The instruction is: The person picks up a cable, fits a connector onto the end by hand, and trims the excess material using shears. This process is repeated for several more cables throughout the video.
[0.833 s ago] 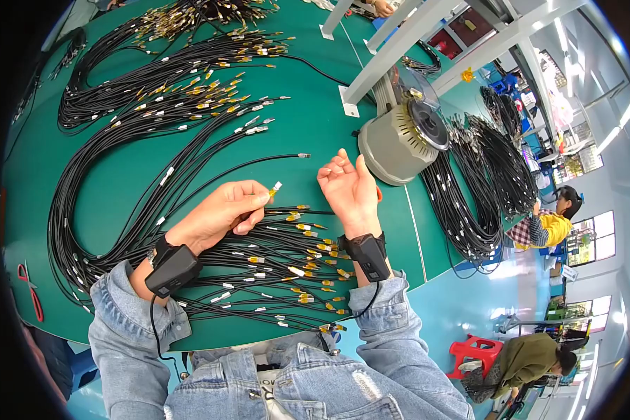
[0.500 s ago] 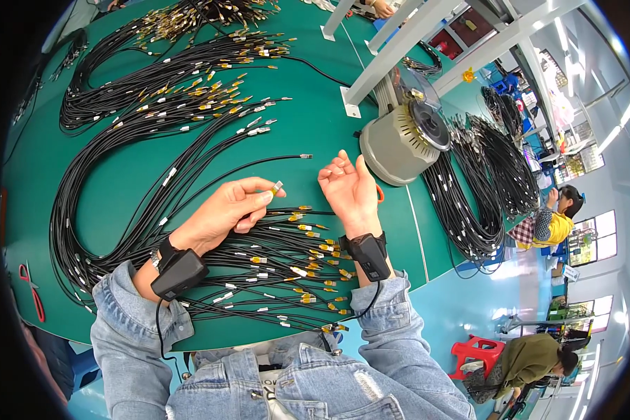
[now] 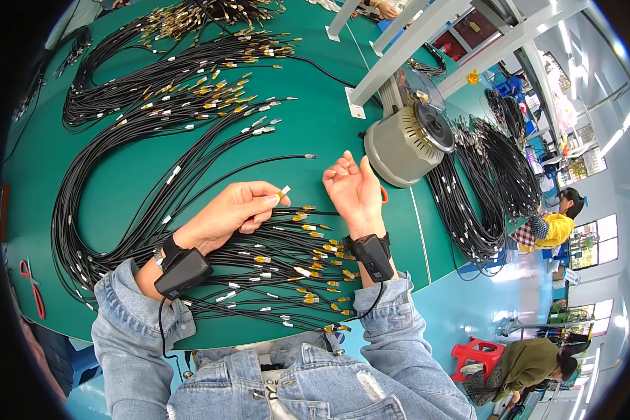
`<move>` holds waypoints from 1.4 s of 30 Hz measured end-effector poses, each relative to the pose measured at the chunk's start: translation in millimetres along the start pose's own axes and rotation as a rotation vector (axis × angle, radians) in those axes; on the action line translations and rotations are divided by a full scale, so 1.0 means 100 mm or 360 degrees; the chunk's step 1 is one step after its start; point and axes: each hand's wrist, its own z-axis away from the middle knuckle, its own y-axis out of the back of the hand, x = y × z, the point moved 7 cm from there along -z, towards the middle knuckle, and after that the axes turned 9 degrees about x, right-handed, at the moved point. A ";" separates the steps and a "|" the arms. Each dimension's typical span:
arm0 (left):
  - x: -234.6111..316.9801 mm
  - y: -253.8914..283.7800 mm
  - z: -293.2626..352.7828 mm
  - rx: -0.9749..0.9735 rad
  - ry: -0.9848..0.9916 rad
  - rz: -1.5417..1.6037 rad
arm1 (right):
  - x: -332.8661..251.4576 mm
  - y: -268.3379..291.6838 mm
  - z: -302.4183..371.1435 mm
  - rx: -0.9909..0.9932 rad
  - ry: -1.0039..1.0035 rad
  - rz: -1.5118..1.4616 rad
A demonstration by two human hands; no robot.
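Between the thumb and forefinger of my left hand (image 3: 232, 213) is a small cable connector (image 3: 285, 191) with a silver tip and a bit of yellow on it. The rest of its cable is hidden by the hand. My right hand (image 3: 352, 190) is held palm up beside the grey round machine (image 3: 407, 145); its fingers curl loosely, the thumb stands apart, and nothing shows in it. Below both hands lies a spread of black cables (image 3: 287, 269) with yellow-wrapped and white-tagged ends. One separate cable end (image 3: 310, 157) rests just beyond my left hand.
More black cable bundles (image 3: 168, 91) loop across the green table (image 3: 322, 91) on the far left. Red-handled scissors (image 3: 35, 290) lie at the left edge. White metal posts (image 3: 392, 59) rise behind the machine. Further cable coils (image 3: 479, 175) lie to its right, and people work beyond.
The connector in my left hand has tilted a little, with its tip slightly more upright. My right hand keeps nearly the same pose. The whole view has shifted slightly.
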 end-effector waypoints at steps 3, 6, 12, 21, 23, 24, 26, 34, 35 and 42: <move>0.01 -0.01 0.02 0.0019 -0.0010 -0.0035 | 0.01 -0.03 0.01 0.0000 -0.0007 -0.0004; 0.06 0.01 0.02 0.0081 -0.0088 -0.0037 | 0.01 -0.05 0.04 0.0110 0.0047 0.0019; 0.12 0.04 0.05 0.0201 -0.0235 0.0006 | 0.01 -0.06 0.05 0.0091 0.0042 0.0031; 0.02 0.07 0.01 0.0238 -0.0149 -0.0077 | 0.00 -0.06 0.05 0.0075 0.0045 0.0047; 0.01 0.07 0.01 0.0247 -0.0123 -0.0109 | 0.00 -0.05 0.04 0.0066 0.0041 0.0047; 0.01 0.05 0.02 0.0232 -0.0136 -0.0191 | 0.00 -0.05 0.04 0.0058 0.0037 0.0048; 0.01 0.03 0.02 0.0195 -0.0164 -0.0356 | -0.01 -0.05 0.04 0.0041 0.0034 0.0050; 0.39 0.20 0.07 0.0656 -0.0747 -0.1239 | -0.07 -0.09 0.06 0.0040 0.0089 0.0091; 0.41 0.24 0.07 0.0655 -0.0757 -0.1245 | -0.10 -0.10 0.07 0.0030 0.0094 0.0089; 0.63 0.57 0.21 0.1330 -0.1283 -0.2130 | -0.77 -0.14 0.25 -0.0018 0.0683 0.0496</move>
